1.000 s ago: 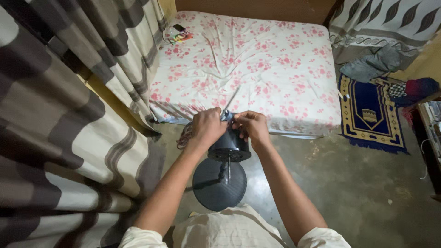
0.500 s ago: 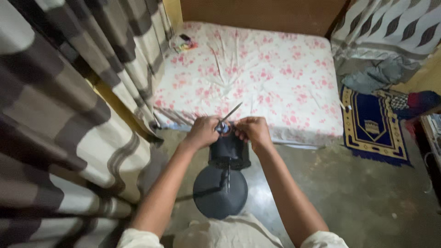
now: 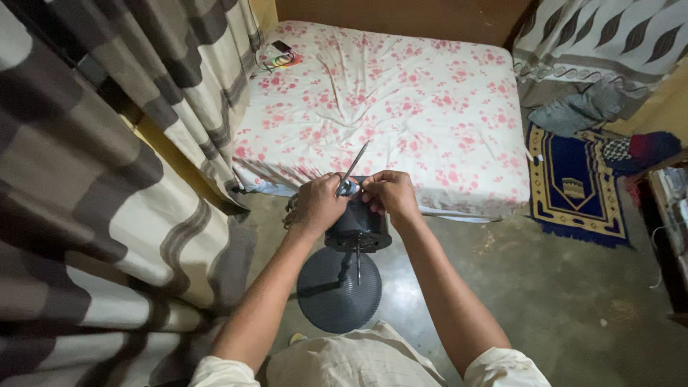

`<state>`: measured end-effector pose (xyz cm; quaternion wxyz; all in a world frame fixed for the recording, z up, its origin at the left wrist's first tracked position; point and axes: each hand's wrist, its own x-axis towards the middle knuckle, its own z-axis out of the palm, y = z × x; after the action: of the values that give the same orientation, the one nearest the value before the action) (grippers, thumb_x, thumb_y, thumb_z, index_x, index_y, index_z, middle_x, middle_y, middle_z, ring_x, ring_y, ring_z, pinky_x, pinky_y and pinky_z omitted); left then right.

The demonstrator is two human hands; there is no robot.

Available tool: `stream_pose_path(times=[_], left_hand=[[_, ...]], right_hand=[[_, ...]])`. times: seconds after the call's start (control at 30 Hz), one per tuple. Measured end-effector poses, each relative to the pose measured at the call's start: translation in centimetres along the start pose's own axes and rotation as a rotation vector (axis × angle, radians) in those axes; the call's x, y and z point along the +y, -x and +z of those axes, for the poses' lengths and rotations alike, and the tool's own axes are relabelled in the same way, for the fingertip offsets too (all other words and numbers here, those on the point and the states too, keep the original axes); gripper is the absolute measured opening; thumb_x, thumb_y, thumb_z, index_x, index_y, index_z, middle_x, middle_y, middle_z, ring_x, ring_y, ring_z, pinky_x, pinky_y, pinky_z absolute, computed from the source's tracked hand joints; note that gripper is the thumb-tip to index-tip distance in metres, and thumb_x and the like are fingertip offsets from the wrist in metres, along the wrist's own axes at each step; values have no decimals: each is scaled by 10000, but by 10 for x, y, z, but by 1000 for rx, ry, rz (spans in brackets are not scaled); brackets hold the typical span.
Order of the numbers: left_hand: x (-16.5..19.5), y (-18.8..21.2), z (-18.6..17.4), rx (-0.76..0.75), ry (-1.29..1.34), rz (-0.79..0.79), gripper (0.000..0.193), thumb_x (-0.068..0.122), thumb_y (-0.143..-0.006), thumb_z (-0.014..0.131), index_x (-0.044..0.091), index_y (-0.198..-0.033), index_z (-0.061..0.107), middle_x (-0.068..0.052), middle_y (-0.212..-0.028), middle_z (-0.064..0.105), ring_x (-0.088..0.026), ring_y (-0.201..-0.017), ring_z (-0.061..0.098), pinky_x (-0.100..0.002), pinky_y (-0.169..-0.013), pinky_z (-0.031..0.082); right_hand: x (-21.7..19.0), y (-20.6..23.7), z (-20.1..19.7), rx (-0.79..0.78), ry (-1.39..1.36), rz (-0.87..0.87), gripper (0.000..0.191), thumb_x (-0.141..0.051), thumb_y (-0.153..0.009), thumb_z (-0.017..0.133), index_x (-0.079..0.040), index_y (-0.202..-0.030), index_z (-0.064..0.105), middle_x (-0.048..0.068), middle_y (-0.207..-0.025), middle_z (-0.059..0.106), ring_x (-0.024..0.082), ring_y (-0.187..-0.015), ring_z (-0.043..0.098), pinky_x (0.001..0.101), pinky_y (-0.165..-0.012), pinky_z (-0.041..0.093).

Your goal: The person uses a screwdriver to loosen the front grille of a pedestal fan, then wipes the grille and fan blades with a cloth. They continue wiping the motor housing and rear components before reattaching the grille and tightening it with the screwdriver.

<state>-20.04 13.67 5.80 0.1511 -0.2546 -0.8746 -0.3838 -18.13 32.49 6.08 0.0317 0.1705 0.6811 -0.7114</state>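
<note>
A black fan motor housing (image 3: 358, 228) stands on a thin pole above a round black base (image 3: 338, 290) on the floor. A thin metal shaft (image 3: 355, 162) sticks up from its top, tilted toward the bed. My left hand (image 3: 317, 203) curls around the top left of the housing, fingers at the foot of the shaft. My right hand (image 3: 390, 195) grips the top right of the housing, fingertips meeting the left hand's near the shaft.
A mattress with a pink flowered sheet (image 3: 401, 100) lies just beyond the fan. Brown and cream striped curtains (image 3: 107, 179) hang on the left. A blue and yellow rug (image 3: 573, 183) and a pile of clothes (image 3: 580, 115) lie at the right. Small items (image 3: 281, 56) sit on the mattress's far left corner.
The view has dropped slightly, so the hands and motor sit lower in frame. Both hands stay on the top of the motor, fingers shifting around the shaft.
</note>
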Motion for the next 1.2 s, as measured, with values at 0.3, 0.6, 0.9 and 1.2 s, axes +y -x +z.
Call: stream_pose_path(times=[0.3,0.6,0.9,1.2], left_hand=[[11,-4,-3,-48,-20,-106,293,355,-840,789,85,-913,703,-164,-844,729,-394,-815,706,-507,-684,538],[16,-14,13,-6,-204,-120,336,283,-761,808,30,-915,648,-176,-814,725,-384,-786,715,-503,-668,546],[25,-16,13,-61,-336,-219,280,340,-825,758,63,-865,741,-147,-841,746,-357,-784,731,-503,-692,564],[27,-14,6,-108,-336,-211,268,329,-884,718,64,-918,721,-153,-887,744,-375,-826,724,-519,-733,561]], right_hand=[[0,-5,-8,6,-13,-10,72,-64,-843,740,-20,-823,687,77,-602,659,126,-411,528,272,-362,354],[-2,9,-3,40,22,-84,100,-142,-860,756,-50,-854,715,42,-607,649,99,-399,504,254,-346,334],[5,8,-4,43,78,-91,102,-115,-875,727,-15,-891,726,66,-677,735,103,-405,526,251,-347,346],[2,-19,-11,-93,-56,5,88,-57,-888,706,28,-873,721,114,-651,692,125,-428,572,256,-381,390]])
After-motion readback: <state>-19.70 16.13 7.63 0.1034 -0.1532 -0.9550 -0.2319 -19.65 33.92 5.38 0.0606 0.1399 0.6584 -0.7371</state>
